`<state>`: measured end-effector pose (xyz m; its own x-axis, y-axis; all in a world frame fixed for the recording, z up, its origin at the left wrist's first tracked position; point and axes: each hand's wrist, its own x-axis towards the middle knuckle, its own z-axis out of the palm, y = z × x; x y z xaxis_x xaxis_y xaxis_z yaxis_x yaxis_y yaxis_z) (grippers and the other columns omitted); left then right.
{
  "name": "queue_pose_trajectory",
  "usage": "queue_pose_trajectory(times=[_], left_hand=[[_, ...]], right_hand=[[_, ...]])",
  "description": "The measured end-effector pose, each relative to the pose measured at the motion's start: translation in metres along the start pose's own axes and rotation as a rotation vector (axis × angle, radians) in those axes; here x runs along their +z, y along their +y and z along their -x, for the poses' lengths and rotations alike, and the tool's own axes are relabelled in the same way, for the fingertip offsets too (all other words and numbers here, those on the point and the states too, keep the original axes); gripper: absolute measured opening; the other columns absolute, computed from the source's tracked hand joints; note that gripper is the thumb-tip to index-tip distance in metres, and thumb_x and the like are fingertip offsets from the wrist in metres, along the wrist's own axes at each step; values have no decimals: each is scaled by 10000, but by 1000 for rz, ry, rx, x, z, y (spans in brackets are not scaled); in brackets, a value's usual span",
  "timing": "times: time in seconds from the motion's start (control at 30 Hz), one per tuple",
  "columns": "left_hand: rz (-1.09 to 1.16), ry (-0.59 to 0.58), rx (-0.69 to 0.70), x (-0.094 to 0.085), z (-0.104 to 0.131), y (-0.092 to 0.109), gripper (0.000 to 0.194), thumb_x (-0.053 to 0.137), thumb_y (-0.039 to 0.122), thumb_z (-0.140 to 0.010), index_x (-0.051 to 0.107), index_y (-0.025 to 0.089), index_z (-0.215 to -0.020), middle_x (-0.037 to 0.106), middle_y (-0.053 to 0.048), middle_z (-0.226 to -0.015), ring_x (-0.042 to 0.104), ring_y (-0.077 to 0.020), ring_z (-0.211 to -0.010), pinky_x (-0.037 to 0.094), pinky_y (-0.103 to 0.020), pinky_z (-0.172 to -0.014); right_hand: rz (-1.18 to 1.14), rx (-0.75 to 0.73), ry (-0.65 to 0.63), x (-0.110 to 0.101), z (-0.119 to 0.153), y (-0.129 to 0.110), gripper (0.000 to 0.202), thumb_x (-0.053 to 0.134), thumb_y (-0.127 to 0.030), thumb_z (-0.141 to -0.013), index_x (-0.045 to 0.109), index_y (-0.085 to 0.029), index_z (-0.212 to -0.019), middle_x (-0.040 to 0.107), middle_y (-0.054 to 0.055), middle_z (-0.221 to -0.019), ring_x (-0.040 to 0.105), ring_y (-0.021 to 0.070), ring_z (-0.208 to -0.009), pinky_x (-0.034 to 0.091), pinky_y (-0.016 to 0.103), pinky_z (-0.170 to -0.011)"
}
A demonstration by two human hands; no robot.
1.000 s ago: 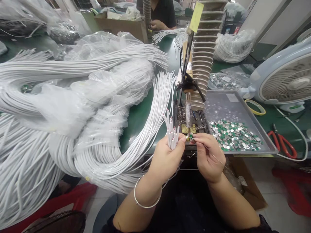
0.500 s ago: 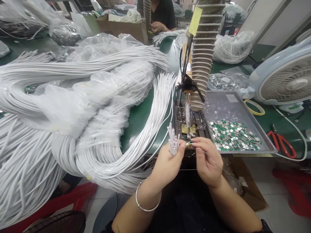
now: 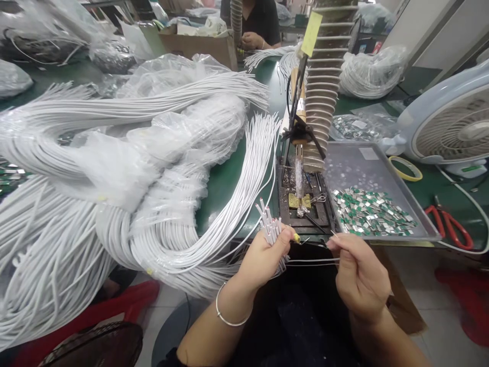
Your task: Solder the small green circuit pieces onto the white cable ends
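My left hand (image 3: 265, 257) is wrapped round a bunch of white cables (image 3: 269, 224) whose cut ends point up. A small yellow piece (image 3: 296, 238) pokes out at its thumb and fingertips. To the right, my right hand (image 3: 361, 272) pinches a thin wire (image 3: 334, 234) at the table's front edge. Two thin pale strands run between the hands below the edge. Just beyond my hands, an upright soldering iron (image 3: 299, 178) points down at a lump of solder (image 3: 303, 211) over a dark metal stand (image 3: 284, 214).
Bundles of white cable (image 3: 168, 204) cover the left side. A grey tray (image 3: 428, 224) holds many small green-and-silver parts (image 3: 374, 211). Red-handled pliers (image 3: 451, 227), yellow tape (image 3: 405, 168) and a fan (image 3: 454, 117) are at right. A ribbed hose (image 3: 324, 86) hangs behind. A person's hand (image 3: 252, 41) shows at the back.
My right hand has moved right and slightly down, away from my left hand and the yellow piece. My left hand still grips the cables. The view has shifted slightly.
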<state>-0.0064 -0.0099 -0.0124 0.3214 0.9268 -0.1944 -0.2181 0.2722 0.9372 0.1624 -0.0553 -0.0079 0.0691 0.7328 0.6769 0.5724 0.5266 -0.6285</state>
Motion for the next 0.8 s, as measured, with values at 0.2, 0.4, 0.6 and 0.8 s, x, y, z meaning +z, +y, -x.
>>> queue_pose_trajectory(times=[0.2, 0.4, 0.6, 0.8], left_hand=[[307, 0, -28, 9, 0, 3, 328, 613, 443, -778, 485, 164, -664, 455, 26, -653, 346, -64, -512, 303, -243, -526], [529, 119, -111, 12, -1, 7, 316, 622, 369, -779, 447, 154, -627, 452, 40, -660, 333, -32, -469, 297, -205, -486], [652, 149, -114, 11, -1, 6, 278, 624, 326, -789, 493, 143, -626, 481, 33, -675, 375, -33, -485, 346, -193, -518], [679, 133, -158, 12, 5, 10, 209, 634, 311, -779, 598, 140, -663, 550, 7, -699, 462, -64, -566, 420, -215, -605]], right_hand=[[2, 2, -137, 10, -1, -13, 290, 444, -37, -834, 573, -207, -1029, 611, 36, -794, 606, 149, -709, 531, 283, -606], [-69, 40, -219, 44, 16, -12, 175, 449, -95, -852, 538, -192, -967, 606, 46, -808, 601, 152, -731, 534, 284, -631], [-35, 159, -201, 55, 26, -9, 101, 507, -144, -843, 517, -195, -929, 568, 33, -806, 577, 132, -689, 510, 234, -550], [-102, 295, -216, 55, 26, -12, 84, 504, -154, -852, 507, -203, -921, 564, 16, -810, 596, 108, -678, 526, 203, -564]])
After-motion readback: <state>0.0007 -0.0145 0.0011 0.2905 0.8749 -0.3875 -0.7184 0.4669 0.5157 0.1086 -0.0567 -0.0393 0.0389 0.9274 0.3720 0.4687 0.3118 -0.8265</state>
